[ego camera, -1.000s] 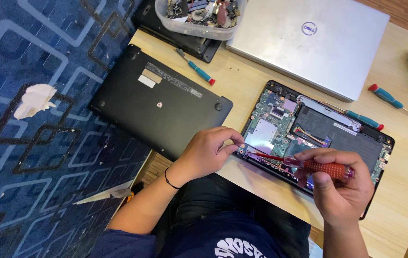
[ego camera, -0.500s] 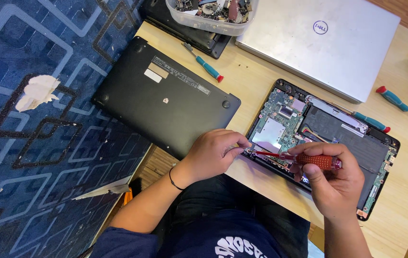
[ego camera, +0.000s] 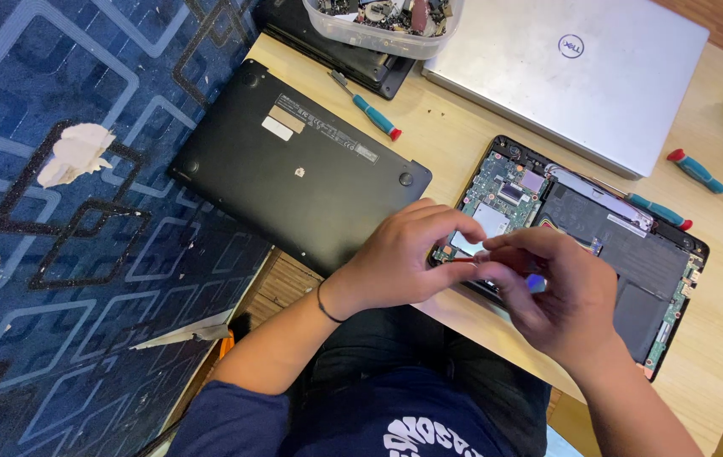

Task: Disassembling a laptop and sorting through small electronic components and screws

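Hands meet over the near-left corner of the opened laptop (ego camera: pixel 582 245) on the worktop (ego camera: pixel 455 144): my left hand (ego camera: pixel 408 254) pinches at the board's edge, and my right hand (ego camera: pixel 560 296) is curled beside it, though on what I cannot tell. I judge the bare circuit board fragile, so I would grip the stiff black frame only.

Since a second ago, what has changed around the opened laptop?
The right hand has swung over the opened laptop toward the left hand; the red-handled screwdriver it gripped now shows only as a red sliver between the fingers. The left hand stays at the near-left corner. The black bottom cover and blue screwdrivers have not moved.
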